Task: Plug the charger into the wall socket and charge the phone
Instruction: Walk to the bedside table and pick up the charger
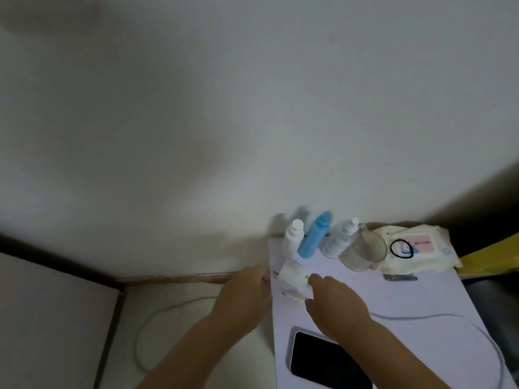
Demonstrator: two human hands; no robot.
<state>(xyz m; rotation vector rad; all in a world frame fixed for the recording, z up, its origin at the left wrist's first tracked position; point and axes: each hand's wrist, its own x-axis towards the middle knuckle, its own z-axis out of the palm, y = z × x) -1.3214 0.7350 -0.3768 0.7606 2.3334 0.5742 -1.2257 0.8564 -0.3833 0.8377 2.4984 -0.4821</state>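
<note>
Both hands' fingers pinch the boxy white plastic charger (292, 277) beside the glossy phone (325, 360).

Dim, flat light here; soft shadows spread across the wall (196, 122), darkest above the wipes pack (415, 245). Everything's slightly blurred, and wide-angle bending curves the edges.

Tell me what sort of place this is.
Probably a bedroom or dorm corner at home: toiletry bottles and a wet-wipes pack line a small white table against a plain wall, with a phone lying on it.
</note>
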